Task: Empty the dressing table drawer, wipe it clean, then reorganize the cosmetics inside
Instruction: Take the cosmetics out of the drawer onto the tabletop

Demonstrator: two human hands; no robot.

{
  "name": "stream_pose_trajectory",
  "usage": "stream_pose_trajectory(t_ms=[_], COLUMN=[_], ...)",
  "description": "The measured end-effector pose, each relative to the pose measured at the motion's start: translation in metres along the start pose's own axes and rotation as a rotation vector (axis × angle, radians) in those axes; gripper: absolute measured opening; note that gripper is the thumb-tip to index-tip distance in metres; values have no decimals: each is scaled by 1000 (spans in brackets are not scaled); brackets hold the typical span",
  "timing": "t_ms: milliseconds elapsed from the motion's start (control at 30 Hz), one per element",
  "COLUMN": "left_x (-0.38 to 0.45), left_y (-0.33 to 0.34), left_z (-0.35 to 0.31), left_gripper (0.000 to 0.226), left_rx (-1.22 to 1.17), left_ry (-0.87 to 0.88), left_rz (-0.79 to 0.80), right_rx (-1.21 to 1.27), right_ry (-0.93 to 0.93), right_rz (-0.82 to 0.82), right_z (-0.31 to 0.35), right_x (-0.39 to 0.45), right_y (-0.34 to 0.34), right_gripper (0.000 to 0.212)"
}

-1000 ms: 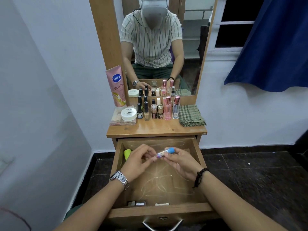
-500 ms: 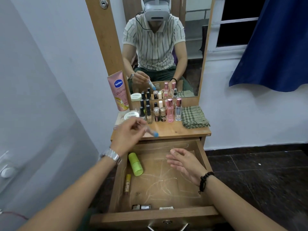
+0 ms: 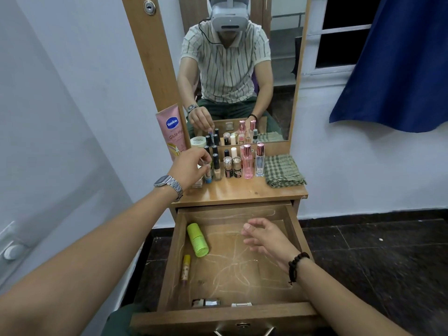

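The wooden drawer [image 3: 294, 229] stands pulled out below the dressing table top [image 3: 242, 192]. My left hand [image 3: 191, 166] reaches over the top's left part and pinches a small blue-capped tube [image 3: 208, 175], held upright with its blue end on the wood beside the nail polish bottles [image 3: 215, 161]. My right hand [image 3: 264, 236] hovers over the drawer's right half with relaxed fingers, holding nothing. In the drawer lie a green cylinder [image 3: 197, 240], a yellow-capped tube [image 3: 185, 267] and two small items [image 3: 206, 302] at the front wall. White scratch marks cover the drawer floor.
Perfume bottles [image 3: 247, 162] and small jars [image 3: 232, 167] stand in rows on the top. A pink Vaseline tube [image 3: 172, 132] leans on the mirror frame at left. A folded green checked cloth [image 3: 283, 170] lies at right. The mirror [image 3: 278, 81] shows a person. Dark floor tiles surround the table.
My left hand carried the blue-capped tube from above the drawer up to the table top and set it upright among the bottles. My right hand let go and stayed over the drawer.
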State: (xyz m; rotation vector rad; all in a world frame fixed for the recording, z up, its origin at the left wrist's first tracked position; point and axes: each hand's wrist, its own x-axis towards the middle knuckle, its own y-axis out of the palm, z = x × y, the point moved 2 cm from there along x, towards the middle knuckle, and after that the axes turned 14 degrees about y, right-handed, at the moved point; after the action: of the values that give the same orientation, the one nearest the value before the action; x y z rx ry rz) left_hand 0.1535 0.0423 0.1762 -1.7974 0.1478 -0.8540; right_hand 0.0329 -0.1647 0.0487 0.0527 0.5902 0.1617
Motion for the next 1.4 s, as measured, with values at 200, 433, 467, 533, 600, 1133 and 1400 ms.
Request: stream_pose_trajectory(t_ms=[200, 433, 467, 533, 600, 1133, 1400], left_x=[1, -6, -10, -22, -41, -113, -100], left_y=[2, -7, -11, -16, -11, 80, 33], left_z=[2, -1, -6, -18, -27, -6, -30], left_gripper=[5, 16, 14, 10, 9, 38, 40], left_rx=[18, 43, 46, 36, 14, 511, 73], left_ry=[17, 77, 114, 215, 306, 471, 392], left_rz=[-14, -70, -101, -113, 0, 902, 693], right_rx=[-647, -1064, -1142, -1270, -1328, -1320, -1298], right_ry=[-354, -704, -654, -565, -550, -532, -554], right_rz=[-272, -744, -768, -795, -823, -886, -882], right_z=[5, 26, 28, 27, 25, 14, 13], right_x=[-7, -3, 3, 13, 17, 25, 27], right_y=[3, -3, -9, -21, -25, -20, -20], right_gripper=[26, 62, 68, 79, 84, 101, 101])
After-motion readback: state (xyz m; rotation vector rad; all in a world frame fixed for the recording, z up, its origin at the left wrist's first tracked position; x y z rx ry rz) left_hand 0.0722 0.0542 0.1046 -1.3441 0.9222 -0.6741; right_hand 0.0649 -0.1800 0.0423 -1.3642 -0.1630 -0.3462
